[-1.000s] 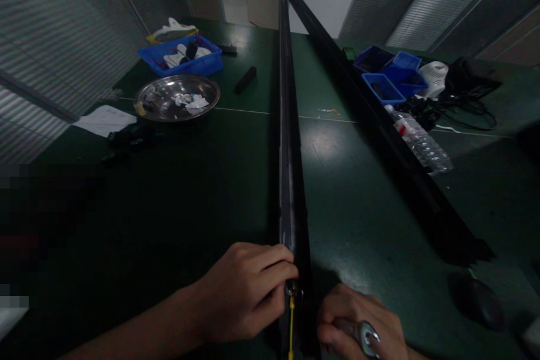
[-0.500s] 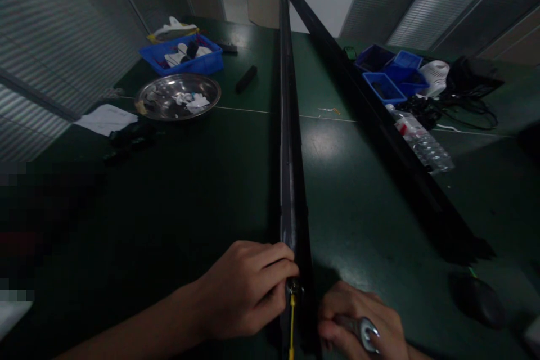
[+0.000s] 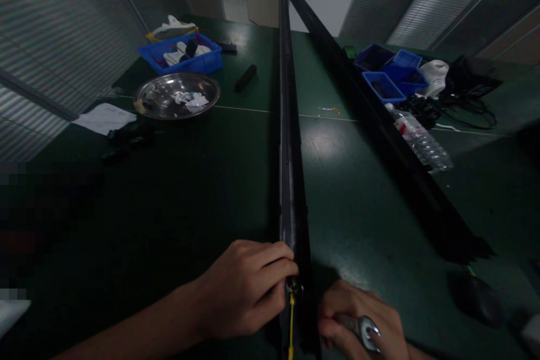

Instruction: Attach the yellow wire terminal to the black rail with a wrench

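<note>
Head view: a green table [image 3: 350,197] is filling most of the scene. Down its middle a long black rail [image 3: 287,180] is running away from the person, its near end lying between the two hands. A second rail [image 3: 390,143] is slanting across on the right, meeting or nearly meeting the first at the far end. On the left, a blue box [image 3: 198,64] holding mixed items is sitting just behind a steel bowl [image 3: 158,98], which is holding white scraps. Paper [image 3: 105,118] is lying near the bowl. Blue bins [image 3: 392,87] and a clear bottle [image 3: 424,143] are resting beyond the second rail. The left hand [image 3: 251,287] is gripping the first rail, fingers curling over it; its fingertips are partly hiding. Just right of that rail, the right hand [image 3: 363,318] is closing around a wrench [image 3: 365,331], whose open end is sticking out toward the lower right. A thin yellow strip [image 3: 291,320] is running along the rail, ending at a small metal fitting [image 3: 292,286] beside the left fingers.
</note>
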Available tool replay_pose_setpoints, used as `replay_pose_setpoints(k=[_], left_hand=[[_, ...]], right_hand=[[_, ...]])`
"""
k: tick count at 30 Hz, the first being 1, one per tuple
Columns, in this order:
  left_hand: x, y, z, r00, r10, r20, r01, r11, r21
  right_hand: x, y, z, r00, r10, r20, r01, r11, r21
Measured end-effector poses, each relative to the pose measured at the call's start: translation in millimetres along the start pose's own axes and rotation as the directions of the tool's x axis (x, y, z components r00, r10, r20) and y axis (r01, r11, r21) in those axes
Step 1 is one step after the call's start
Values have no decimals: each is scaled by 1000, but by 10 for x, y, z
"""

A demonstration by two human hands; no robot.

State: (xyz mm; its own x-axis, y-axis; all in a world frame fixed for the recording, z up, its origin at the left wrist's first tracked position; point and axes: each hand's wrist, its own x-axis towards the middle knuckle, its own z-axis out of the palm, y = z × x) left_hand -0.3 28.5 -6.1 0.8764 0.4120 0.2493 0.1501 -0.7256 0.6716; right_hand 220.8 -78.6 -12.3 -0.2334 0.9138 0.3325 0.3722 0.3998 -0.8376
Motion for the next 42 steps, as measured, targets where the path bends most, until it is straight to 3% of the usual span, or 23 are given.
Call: replay_pose_setpoints(k=[42], left_hand=[[-1, 5, 2, 999, 37, 19, -38, 998, 46]], right_hand=[[39, 8, -18, 999, 31, 13, -31, 998, 62]])
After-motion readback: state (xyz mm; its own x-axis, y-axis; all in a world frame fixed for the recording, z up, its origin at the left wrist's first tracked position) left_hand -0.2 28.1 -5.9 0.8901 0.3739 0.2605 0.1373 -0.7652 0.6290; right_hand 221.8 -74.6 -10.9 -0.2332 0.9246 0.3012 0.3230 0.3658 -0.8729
